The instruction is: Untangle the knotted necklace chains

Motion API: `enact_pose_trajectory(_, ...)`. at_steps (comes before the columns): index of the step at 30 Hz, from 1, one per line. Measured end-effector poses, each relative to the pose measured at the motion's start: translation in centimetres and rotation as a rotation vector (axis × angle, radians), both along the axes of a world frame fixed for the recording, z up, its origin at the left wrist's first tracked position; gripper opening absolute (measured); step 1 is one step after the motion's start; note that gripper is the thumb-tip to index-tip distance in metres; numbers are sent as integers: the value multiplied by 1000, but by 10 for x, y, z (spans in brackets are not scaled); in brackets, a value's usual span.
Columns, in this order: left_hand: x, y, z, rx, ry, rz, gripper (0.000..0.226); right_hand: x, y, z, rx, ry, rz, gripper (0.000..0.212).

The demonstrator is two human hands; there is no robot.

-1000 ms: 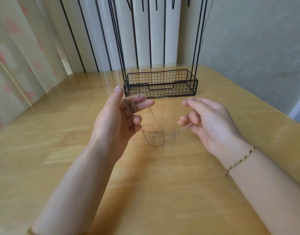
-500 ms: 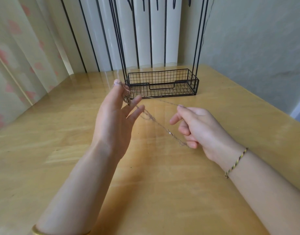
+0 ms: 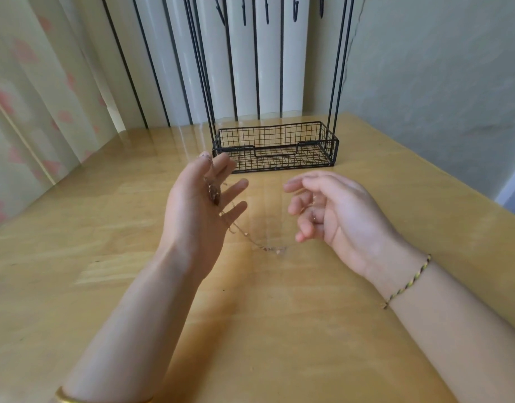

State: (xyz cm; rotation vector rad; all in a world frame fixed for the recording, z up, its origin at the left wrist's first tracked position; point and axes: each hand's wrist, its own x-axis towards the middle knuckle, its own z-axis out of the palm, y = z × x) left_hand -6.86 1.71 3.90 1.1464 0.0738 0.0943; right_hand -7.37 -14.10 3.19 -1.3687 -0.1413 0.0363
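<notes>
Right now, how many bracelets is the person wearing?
2: a gold bangle on the left wrist, cut off by the bottom edge, and a braided cord bracelet on the right wrist. Any farther up the arms would be out of frame.

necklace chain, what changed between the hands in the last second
The right hand, which pinched the necklace chain and drew it taut half a second ago, appears to have let go, and its fingers are now loosely curled. The chain hangs slack from the left hand, its free end trailing low toward the table. The left hand stays raised with its fingers spread and the chain draped over them. The wire basket has not moved.
</notes>
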Motion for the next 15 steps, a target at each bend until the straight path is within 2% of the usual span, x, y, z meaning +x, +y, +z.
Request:
enact_pose_trajectory(4,-1,-2,0,-1,-7,-15,40,0,-1,2,204,-29,51,33)
enact_pose_trajectory(9,-2,-2,0,91,-18,7,36,-1,-3,5,285,-1,63,28)
enact_pose_trajectory(15,0,0,-2,173,-28,35,30,2,-5,4,442,11,-19,29)
